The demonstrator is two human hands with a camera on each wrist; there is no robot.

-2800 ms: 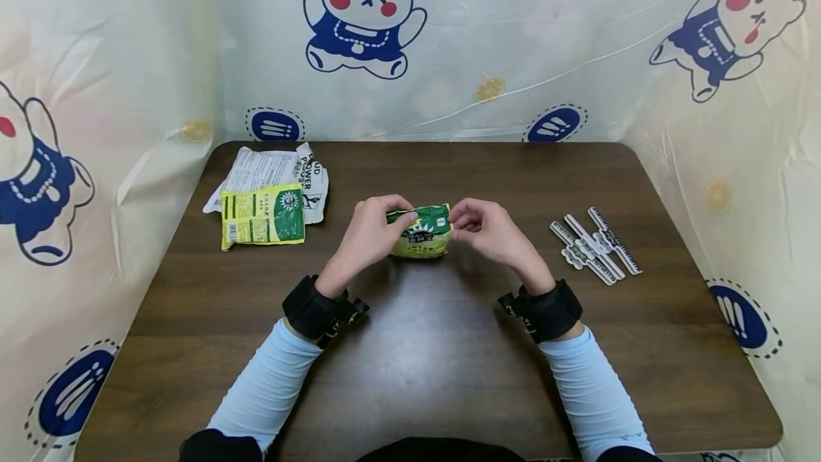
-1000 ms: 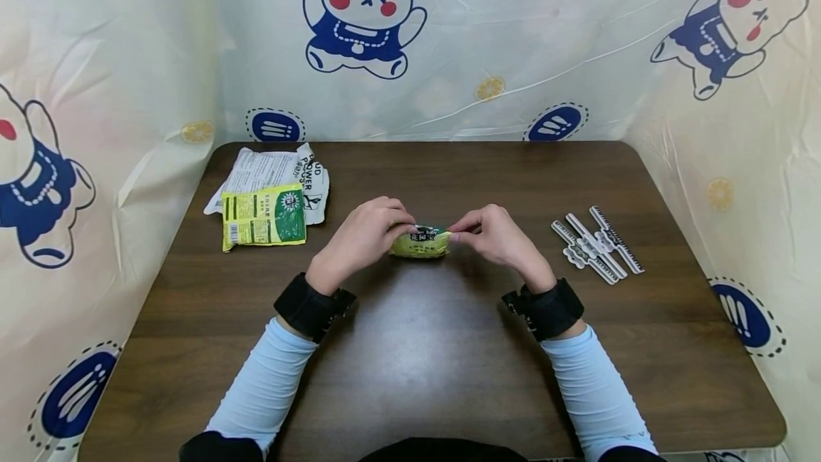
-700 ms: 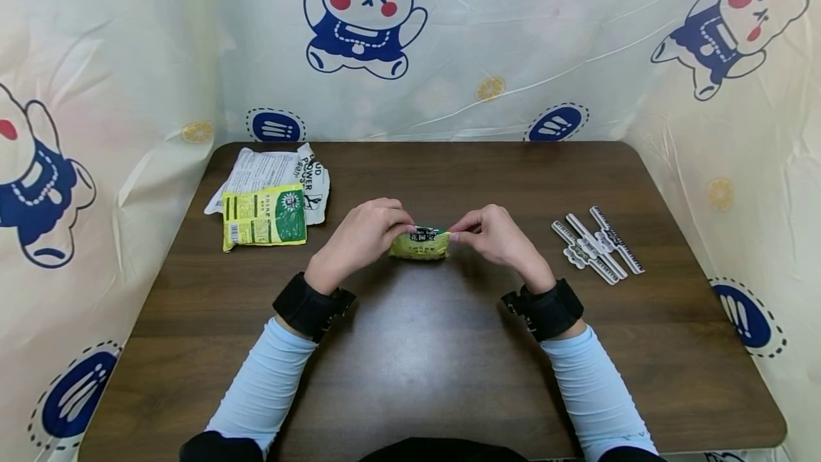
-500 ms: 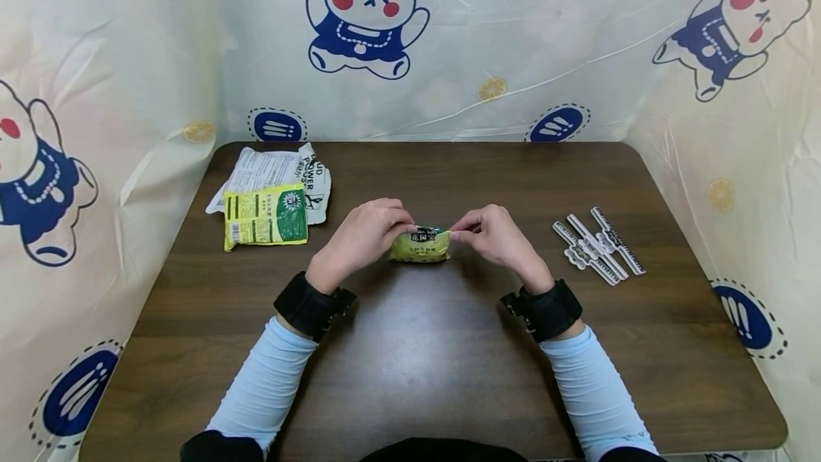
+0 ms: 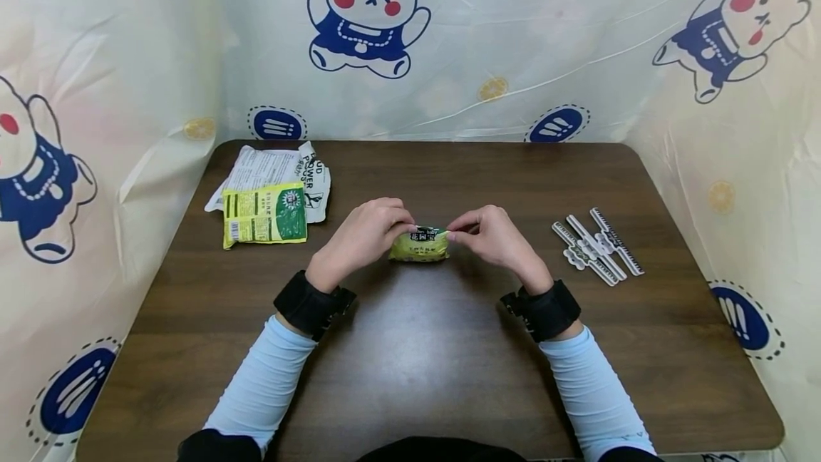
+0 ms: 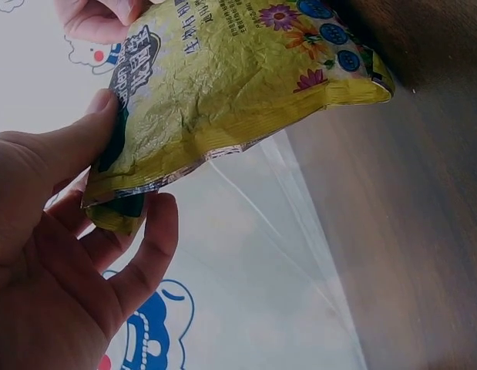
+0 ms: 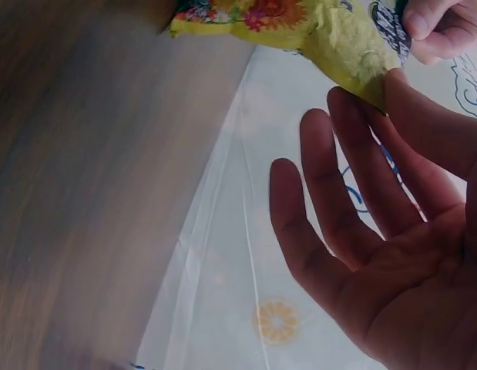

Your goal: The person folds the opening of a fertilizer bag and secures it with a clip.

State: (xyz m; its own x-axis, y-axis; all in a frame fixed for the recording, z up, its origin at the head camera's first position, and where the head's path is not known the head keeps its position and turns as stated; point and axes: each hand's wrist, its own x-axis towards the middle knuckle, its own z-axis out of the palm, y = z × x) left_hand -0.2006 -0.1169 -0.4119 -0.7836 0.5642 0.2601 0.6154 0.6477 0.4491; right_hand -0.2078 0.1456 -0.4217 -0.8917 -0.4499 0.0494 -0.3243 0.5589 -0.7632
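Observation:
A plump yellow and green packet [image 5: 420, 248] printed with flowers stands on edge at the middle of the table in the head view. My left hand [image 5: 364, 237] pinches its upper left corner, thumb on the printed face and fingers behind, as the left wrist view shows. At the upper right corner, my right hand [image 5: 495, 237] pinches the packet between thumb and fingertips. In the right wrist view the other fingers [image 7: 288, 193] of that hand are spread apart from it. The top edge of the packet [image 6: 223, 85] is folded over, partly hidden by the left hand.
Another yellow and green packet [image 5: 264, 214] lies over a white printed bag [image 5: 263, 168] at the back left. Several white notched strips, like plastic sealing clips [image 5: 590, 248], lie on the right of the brown table [image 5: 417, 376]. Printed sheets [image 5: 500, 34] wall the table's back and sides.
Since the oldest frame, the packet's green top has folded down, so less of its face shows. The left hand has turned over its corner. Over the last second both hands stay nearly still.

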